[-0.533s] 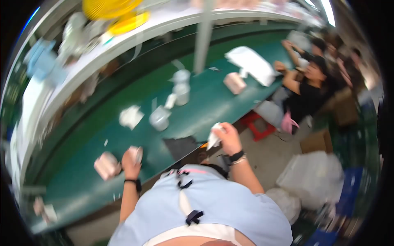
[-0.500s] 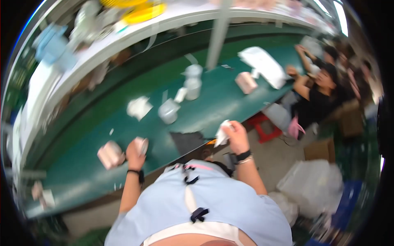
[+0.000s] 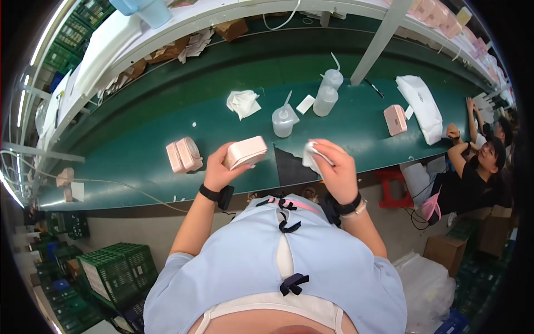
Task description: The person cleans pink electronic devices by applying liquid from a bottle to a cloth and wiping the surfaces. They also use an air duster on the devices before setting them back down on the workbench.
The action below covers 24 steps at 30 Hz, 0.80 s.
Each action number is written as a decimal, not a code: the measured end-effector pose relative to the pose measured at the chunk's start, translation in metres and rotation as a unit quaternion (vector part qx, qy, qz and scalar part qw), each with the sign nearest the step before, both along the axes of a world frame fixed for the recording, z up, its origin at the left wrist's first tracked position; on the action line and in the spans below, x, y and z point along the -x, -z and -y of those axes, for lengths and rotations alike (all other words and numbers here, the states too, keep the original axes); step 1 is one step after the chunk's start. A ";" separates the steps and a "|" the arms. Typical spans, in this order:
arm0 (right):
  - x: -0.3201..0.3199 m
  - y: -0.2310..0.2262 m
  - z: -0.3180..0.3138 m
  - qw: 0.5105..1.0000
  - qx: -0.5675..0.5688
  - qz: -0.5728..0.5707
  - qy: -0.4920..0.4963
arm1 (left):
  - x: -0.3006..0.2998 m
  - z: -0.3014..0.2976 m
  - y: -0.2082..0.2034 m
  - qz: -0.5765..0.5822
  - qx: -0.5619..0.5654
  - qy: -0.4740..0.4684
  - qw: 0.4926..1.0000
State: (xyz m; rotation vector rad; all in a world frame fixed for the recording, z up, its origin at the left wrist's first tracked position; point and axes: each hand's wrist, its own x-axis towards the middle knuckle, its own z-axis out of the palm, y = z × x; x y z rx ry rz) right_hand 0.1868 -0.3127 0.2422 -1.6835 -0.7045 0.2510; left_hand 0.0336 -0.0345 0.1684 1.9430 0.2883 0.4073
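My left hand (image 3: 217, 170) is closed around a pale pink, rounded box-like case (image 3: 245, 152), held tilted above the near part of the green table. In my right hand (image 3: 337, 170) is a crumpled white cloth or tissue (image 3: 309, 158), pinched between thumb and fingers, a short way right of the case and not touching it. Two similar pink cases (image 3: 182, 155) stand side by side on the table, left of my left hand. A dark grey mat (image 3: 293, 168) lies at the table's near edge, between my hands.
Beyond my hands on the green table (image 3: 139, 133) are a crumpled white cloth (image 3: 243, 104), squeeze bottles (image 3: 283, 121), a small white block (image 3: 305, 104), another pink case (image 3: 395, 119) and a white bag (image 3: 421, 108). A shelf post (image 3: 381, 42) rises behind. A co-worker (image 3: 470, 178) sits at right.
The view has swung left and steadied. My left hand has brought the pink case away from the pair and toward my right hand, which still holds the white cloth.
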 end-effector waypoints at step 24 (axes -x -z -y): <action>-0.002 0.018 -0.013 0.982 -0.094 0.096 -0.133 | 0.005 0.056 -0.076 0.136 0.109 0.045 0.984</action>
